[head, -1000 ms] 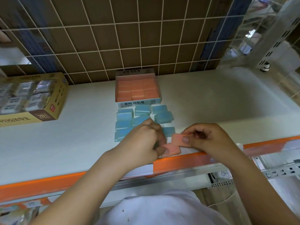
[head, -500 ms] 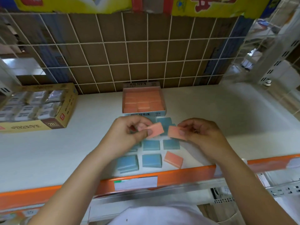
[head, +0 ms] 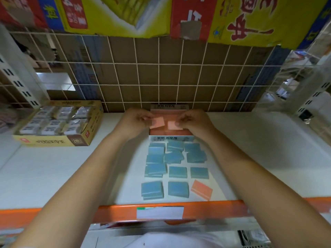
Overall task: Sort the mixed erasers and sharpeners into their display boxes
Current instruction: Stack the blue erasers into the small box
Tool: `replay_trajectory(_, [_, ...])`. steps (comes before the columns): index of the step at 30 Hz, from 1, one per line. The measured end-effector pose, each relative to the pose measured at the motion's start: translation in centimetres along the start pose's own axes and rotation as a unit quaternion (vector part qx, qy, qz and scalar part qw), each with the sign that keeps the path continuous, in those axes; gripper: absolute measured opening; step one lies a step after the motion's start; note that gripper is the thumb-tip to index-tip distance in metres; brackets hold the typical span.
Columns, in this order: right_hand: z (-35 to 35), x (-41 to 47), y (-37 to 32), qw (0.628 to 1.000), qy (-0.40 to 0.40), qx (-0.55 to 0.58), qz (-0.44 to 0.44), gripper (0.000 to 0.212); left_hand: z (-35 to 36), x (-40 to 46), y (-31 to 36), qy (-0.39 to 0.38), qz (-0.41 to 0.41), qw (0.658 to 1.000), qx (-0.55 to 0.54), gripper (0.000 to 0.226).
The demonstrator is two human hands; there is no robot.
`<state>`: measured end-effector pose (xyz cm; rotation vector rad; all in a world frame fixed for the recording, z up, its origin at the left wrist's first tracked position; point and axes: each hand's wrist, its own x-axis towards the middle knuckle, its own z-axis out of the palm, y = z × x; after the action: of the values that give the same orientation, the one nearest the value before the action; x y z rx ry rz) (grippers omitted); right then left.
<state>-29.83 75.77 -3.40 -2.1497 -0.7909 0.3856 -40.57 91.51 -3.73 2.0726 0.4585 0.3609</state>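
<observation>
My left hand [head: 133,120] and right hand [head: 194,120] each pinch a flat pink rubber eraser [head: 157,122] in their fingers over the open pink-filled display box [head: 171,138], ready to drop them among their kind.

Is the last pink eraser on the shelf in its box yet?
Out. The pink eraser lies on the shelf beside blue erasers.
</observation>
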Motion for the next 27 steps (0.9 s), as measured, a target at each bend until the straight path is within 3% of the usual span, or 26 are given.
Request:
replay_trajectory(5, [1.4, 0.8, 0.5, 0.999, -0.029, -0.038, -0.017, 0.015, 0.5, 2.2, -0.6, -0.019, -0.014, 0.998, 0.059, 0.018])
replay_trajectory(14, [1.4, 1.1, 1.1, 0.989, -0.046, -0.131, -0.060, 0.025, 1.1, 4.4, -1.6, -0.081, -0.009, 0.979, 0.185, 0.007])
replay_trajectory(27, [1.8, 1.8, 2.1, 0.983, -0.060, -0.160, -0.066, 0.025, 0.8, 5.0, -2.2, -0.089, 0.001, 0.980, 0.177, 0.011])
